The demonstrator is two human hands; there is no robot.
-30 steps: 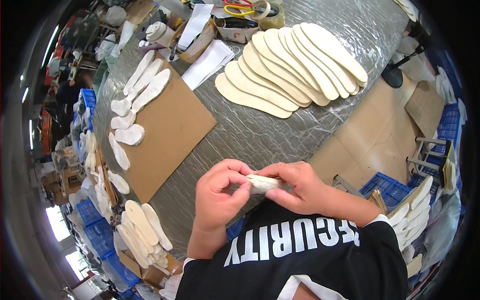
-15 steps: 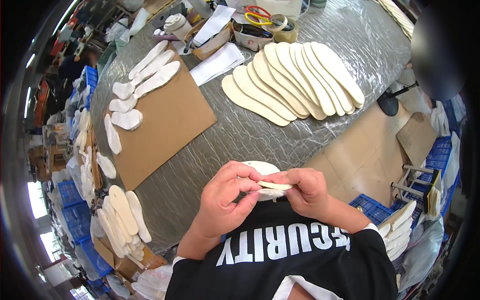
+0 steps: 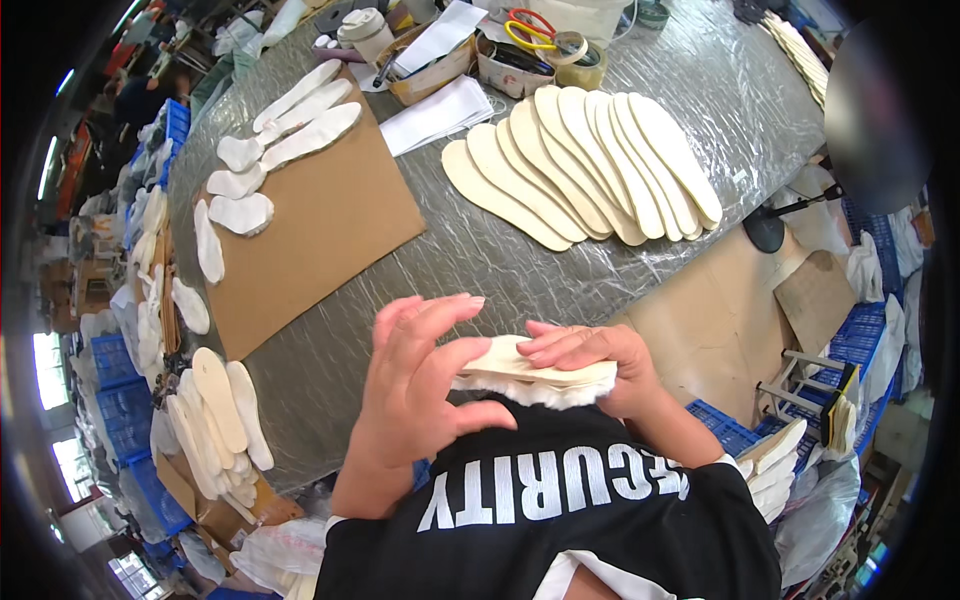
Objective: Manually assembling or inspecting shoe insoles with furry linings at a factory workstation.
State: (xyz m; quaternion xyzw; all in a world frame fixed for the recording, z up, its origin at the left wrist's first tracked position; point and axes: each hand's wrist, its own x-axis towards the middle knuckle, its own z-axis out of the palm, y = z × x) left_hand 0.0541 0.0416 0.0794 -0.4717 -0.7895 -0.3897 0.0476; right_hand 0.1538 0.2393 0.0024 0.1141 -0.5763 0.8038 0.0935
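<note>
- Since the earlier frame both hands have lifted slightly from the chest and the left fingers have spread wider over the piece
- Left hand (image 3: 415,385): fingers extended and fanned, thumb tucked under, palm pressed against the near end of a cream insole with white fleece backing (image 3: 535,372); loose contact, not a closed grip
- Right hand (image 3: 590,362): fingers curled over the top of the same insole, thumb beneath, pinching it
- Insole sits in the air just off the near edge of the bench (image 3: 620,240), close to the person's black shirt
- Fanned row of cream insoles (image 3: 585,160) lies toward the far right of the bench
- Brown cardboard sheet (image 3: 320,230) covers the left part of the bench; white fleece pieces (image 3: 270,130) lie along its far and left edges
- Scissors with red and yellow handles (image 3: 530,28) rest in a tray at the far edge
</note>
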